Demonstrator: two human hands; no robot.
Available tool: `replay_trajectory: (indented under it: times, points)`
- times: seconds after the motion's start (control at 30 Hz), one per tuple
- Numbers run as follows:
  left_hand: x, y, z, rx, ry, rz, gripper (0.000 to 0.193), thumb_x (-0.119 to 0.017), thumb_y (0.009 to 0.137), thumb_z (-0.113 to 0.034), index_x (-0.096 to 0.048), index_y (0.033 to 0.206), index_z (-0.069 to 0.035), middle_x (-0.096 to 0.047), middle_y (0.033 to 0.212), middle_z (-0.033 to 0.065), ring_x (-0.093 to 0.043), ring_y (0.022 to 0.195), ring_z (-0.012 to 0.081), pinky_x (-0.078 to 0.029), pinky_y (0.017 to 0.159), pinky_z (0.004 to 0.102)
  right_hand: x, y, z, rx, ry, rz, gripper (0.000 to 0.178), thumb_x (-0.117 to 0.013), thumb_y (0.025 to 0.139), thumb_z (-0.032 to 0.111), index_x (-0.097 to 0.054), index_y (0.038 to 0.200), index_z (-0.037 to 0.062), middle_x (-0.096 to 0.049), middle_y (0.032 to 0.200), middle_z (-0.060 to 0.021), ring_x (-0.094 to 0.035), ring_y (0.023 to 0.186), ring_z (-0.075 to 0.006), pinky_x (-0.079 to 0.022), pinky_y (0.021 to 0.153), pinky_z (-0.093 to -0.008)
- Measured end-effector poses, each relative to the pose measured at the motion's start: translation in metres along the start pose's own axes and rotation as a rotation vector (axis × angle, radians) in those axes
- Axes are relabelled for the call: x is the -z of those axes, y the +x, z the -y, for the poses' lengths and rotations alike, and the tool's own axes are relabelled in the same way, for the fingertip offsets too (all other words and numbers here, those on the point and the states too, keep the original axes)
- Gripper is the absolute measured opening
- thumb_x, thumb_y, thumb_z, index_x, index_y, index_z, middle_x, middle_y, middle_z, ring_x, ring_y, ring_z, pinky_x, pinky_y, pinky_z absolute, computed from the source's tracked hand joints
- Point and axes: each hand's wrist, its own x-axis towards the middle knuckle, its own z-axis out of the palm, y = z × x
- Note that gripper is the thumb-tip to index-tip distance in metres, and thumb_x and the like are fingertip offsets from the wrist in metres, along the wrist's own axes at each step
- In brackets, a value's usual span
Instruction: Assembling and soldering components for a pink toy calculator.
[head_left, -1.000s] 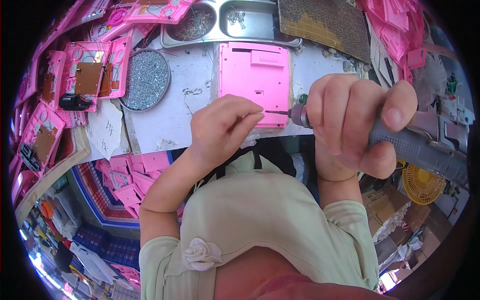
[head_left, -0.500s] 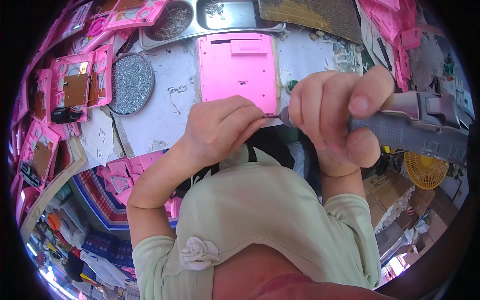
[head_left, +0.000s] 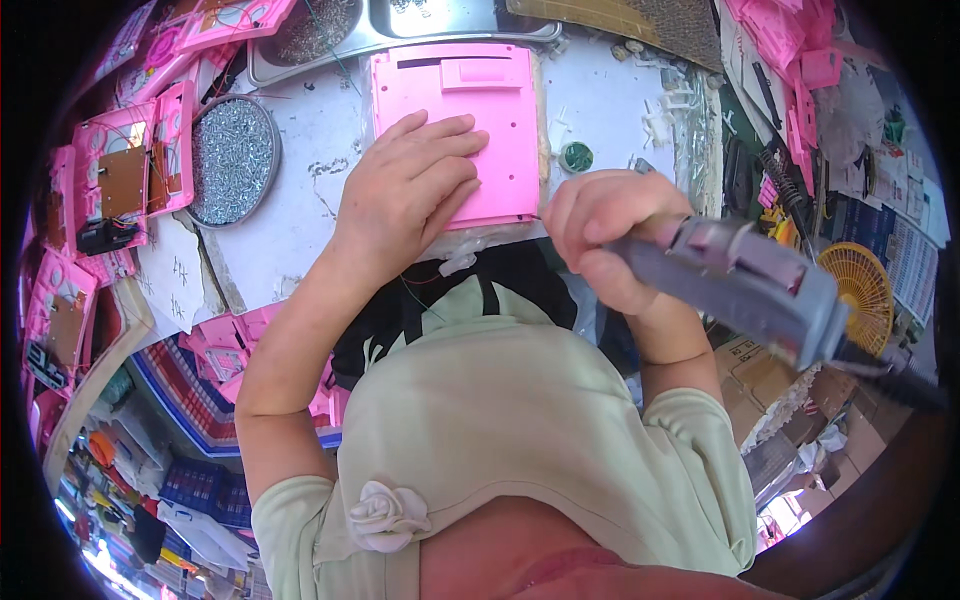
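A flat pink plastic casing (head_left: 508,140) lies on the table in front of me, with a raised rectangular part near its far edge and small screw holes. My left hand (head_left: 405,190) rests on its left half, palm down and fingers stretched out. My right hand (head_left: 610,225) is wrapped round a grey electric screwdriver (head_left: 735,290), blurred by motion and tilted with its cable end to the right. Its thin bit meets the casing's near right corner; whether a screw sits under the tip is hidden.
A round dish of small screws (head_left: 232,160) stands on the left, beside pink casings with brown circuit boards (head_left: 125,180). A metal tray (head_left: 450,22) lies at the back. Right of the casing are a small green pot (head_left: 576,156) and white plastic bits (head_left: 660,125). A yellow fan (head_left: 858,290) stands lower right.
My left hand has left the screwdriver bit and now lies flat on the casing. The screwdriver has swung, its rear end lower, and its tip has come to the casing's near right corner.
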Motion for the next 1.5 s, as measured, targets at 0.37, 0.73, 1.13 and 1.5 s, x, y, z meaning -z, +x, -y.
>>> replay_trajectory:
  times: [0.37, 0.73, 1.13, 1.5]
  points:
    - [-0.002, 0.001, 0.001, 0.013, -0.022, -0.032, 0.012, -0.075, 0.086, -0.009, -0.068, 0.095, -0.005, -0.073, 0.116, 0.0081, -0.067, 0.117, 0.0266, -0.051, 0.104, 0.0479, 0.010, 0.035, -0.003, 0.163, 0.119, 0.178, 0.019, -0.074, 0.077, -0.005, -0.056, 0.081, 0.0015, -0.057, 0.062, -0.0071, -0.057, 0.051, -0.0238, -0.048, 0.048, -0.0342]
    - [0.001, 0.001, -0.001, 0.037, -0.081, -0.020, 0.011, -0.072, 0.086, -0.009, -0.066, 0.093, -0.004, -0.072, 0.118, 0.0082, -0.066, 0.119, 0.0261, -0.050, 0.104, 0.0476, -0.001, 0.047, -0.021, 0.155, -0.008, 0.160, 0.028, -0.075, 0.089, 0.015, -0.051, 0.079, 0.0070, -0.052, 0.056, -0.0023, -0.051, 0.045, -0.0197, -0.047, 0.047, -0.0341]
    - [0.001, 0.001, 0.003, 0.073, -0.090, 0.005, 0.013, -0.076, 0.084, -0.008, -0.065, 0.092, -0.006, -0.072, 0.121, 0.0091, -0.066, 0.121, 0.0279, -0.050, 0.105, 0.0475, 0.022, 0.085, -0.015, 0.137, 0.071, 0.142, 0.023, -0.074, 0.086, 0.007, -0.052, 0.079, 0.0045, -0.054, 0.061, -0.0055, -0.053, 0.048, -0.0219, -0.048, 0.049, -0.0336]
    - [0.002, 0.000, 0.002, 0.074, -0.114, 0.027, 0.012, -0.068, 0.082, -0.010, -0.065, 0.092, -0.004, -0.070, 0.122, 0.0101, -0.064, 0.123, 0.0264, -0.049, 0.106, 0.0471, 0.019, 0.085, -0.031, 0.162, 0.001, 0.234, 0.027, -0.076, 0.088, 0.015, -0.054, 0.077, 0.0058, -0.051, 0.055, -0.0040, -0.049, 0.043, -0.0200, -0.044, 0.043, -0.0318]
